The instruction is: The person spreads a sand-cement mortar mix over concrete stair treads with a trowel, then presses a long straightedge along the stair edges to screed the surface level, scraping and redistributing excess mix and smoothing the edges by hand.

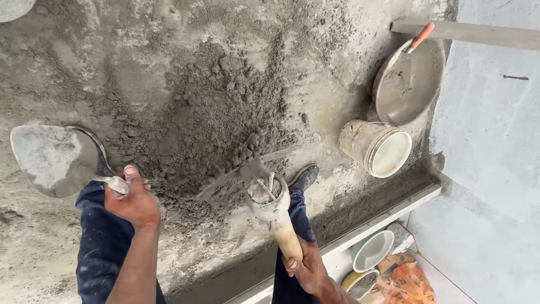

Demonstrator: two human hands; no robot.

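Grey, damp mortar (219, 112) lay heaped on the rough floor (56, 247), straight ahead of the person and beyond both feet. The right hand (306, 269) was closed tight round the low end of a wooden hoe handle (287, 236), near the body. The handle's long axis ran from that hand up and slightly left to the metal socket (269, 194), where the blurred blade (236, 180) met the near edge of the heap. The left hand (132, 200) was wrapped shut on the grip of a flat trowel (48, 157), whose blade pointed left, away from the heap. The hoe hand sat nearer the body; the trowel hand stood nearer the mortar's left flank. A white bucket (377, 149) lay on its side right of the heap, a round pan (409, 81) beyond it.
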